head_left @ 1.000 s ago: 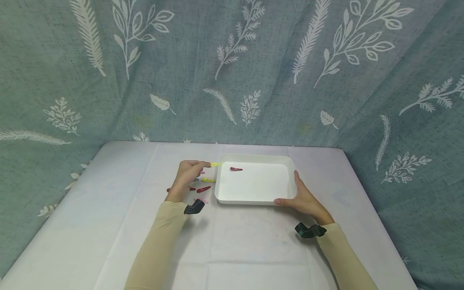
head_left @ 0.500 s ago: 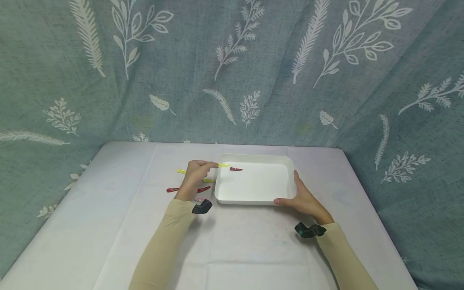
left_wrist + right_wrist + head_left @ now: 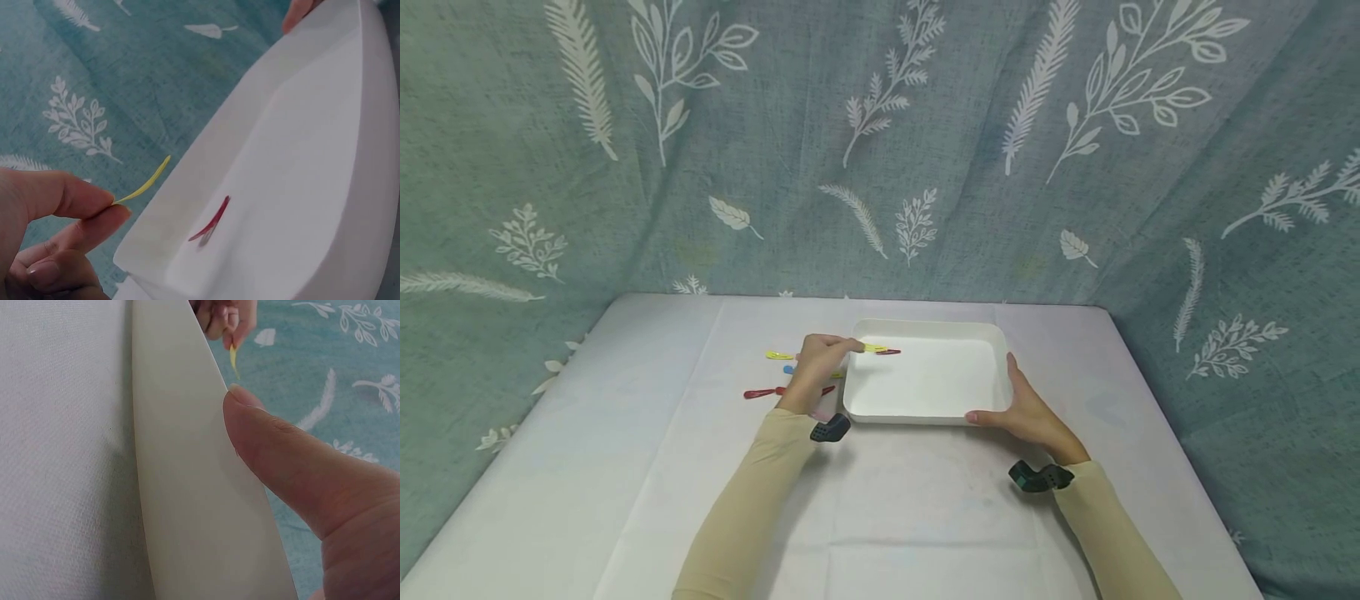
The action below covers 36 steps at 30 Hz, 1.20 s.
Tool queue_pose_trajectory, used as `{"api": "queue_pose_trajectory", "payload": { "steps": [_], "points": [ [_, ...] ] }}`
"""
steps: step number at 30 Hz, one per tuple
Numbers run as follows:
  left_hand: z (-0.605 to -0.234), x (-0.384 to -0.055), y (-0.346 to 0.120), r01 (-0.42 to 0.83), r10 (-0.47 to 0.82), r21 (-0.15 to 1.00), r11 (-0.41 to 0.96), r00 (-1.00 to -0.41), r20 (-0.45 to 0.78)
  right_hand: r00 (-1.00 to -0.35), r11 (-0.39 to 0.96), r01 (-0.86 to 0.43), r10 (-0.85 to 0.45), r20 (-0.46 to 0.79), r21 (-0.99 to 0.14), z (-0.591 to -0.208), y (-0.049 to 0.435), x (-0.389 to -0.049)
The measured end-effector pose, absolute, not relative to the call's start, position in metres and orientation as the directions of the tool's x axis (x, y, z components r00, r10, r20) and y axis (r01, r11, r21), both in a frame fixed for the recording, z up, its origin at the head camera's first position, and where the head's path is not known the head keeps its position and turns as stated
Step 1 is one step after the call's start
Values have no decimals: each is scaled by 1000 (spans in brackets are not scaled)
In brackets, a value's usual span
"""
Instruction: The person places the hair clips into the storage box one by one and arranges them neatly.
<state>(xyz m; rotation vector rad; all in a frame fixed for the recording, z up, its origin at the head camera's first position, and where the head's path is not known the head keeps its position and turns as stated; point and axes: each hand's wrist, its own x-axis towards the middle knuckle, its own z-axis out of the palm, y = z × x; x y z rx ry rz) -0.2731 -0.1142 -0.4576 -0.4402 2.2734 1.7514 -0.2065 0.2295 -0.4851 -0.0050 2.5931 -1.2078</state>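
Note:
My left hand (image 3: 817, 367) pinches a yellow hair clip (image 3: 149, 182) between thumb and forefinger, over the left side of a white tray (image 3: 940, 379). Inside that tray, near its left end, lies a red hair clip (image 3: 212, 222); in the head view the yellow clip overlaps it. My right hand (image 3: 1037, 422) grips the tray's near right corner, the thumb on the front wall and the fingers along the right side. In the right wrist view the thumb (image 3: 275, 444) presses at the tray's rim.
Left of the tray, several more hair clips lie on the white tablecloth (image 3: 895, 500): a yellow clip (image 3: 778, 356), a blue clip (image 3: 788, 369) and a red clip (image 3: 758, 393) among them. My left hand and wrist partly cover others. A leaf-patterned curtain (image 3: 790, 217) hangs behind the table.
My left hand has moved right with the yellow hair clip, from the tray's left edge to over its inside. The right hand and the tray have stayed in place.

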Motion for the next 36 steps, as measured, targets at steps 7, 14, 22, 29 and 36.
{"api": "queue_pose_trajectory", "payload": {
  "steps": [7, 14, 22, 29, 36],
  "points": [
    [-463, -276, -109, -394, -92, 885, 248, -919, -384, -958, 650, 119, -123, -258, -751, -486, 230, -206],
    [-468, -281, -105, -390, -73, 877, 281, -920, -386, -959, 660, 112, -124, -254, -743, -486, 231, -204],
    [-467, -284, -99, -346, -110, 879, 329, -938, -328, -960, 659, 107, -127, -250, -744, -485, 231, -205],
    [-469, -283, -94, -323, -144, 853, 410, -946, -289, -960, 645, 110, -128, -249, -756, -486, 233, -206],
    [-475, -282, -92, -321, -117, 848, 422, -947, -300, -959, 639, 109, -133, -250, -761, -487, 233, -207]
  ]
}}
